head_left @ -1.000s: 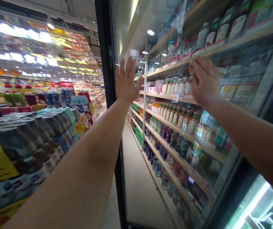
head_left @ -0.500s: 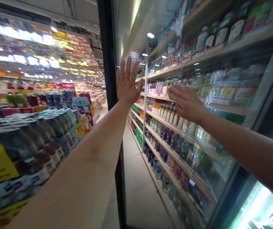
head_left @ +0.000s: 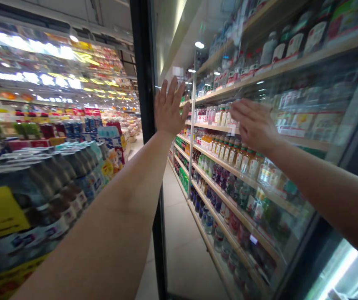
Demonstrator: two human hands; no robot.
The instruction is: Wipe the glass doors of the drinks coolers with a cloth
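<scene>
My left hand (head_left: 169, 111) lies flat with its fingers spread, against the glass beside the dark upright frame of a door (head_left: 144, 71). It holds nothing. To the right of it my right hand (head_left: 255, 124) is raised in front of the glass, fingers stretched out and pointing left, holding nothing. Whether its fingertips touch the glass cannot be made out. Behind the hands, rows of bottled drinks (head_left: 235, 154) stand on pale-edged shelves, seen in the glass.
On the left, shrink-wrapped packs of bottles (head_left: 54, 171) are stacked, with a yellow sign (head_left: 2, 212) at their front. A pale floor (head_left: 185, 241) runs along the shelves. Bright light (head_left: 341, 266) shows past the dark edge at lower right.
My right hand has shifted slightly to the right in view. My left hand stays flat by the door frame, and the view has moved only a little.
</scene>
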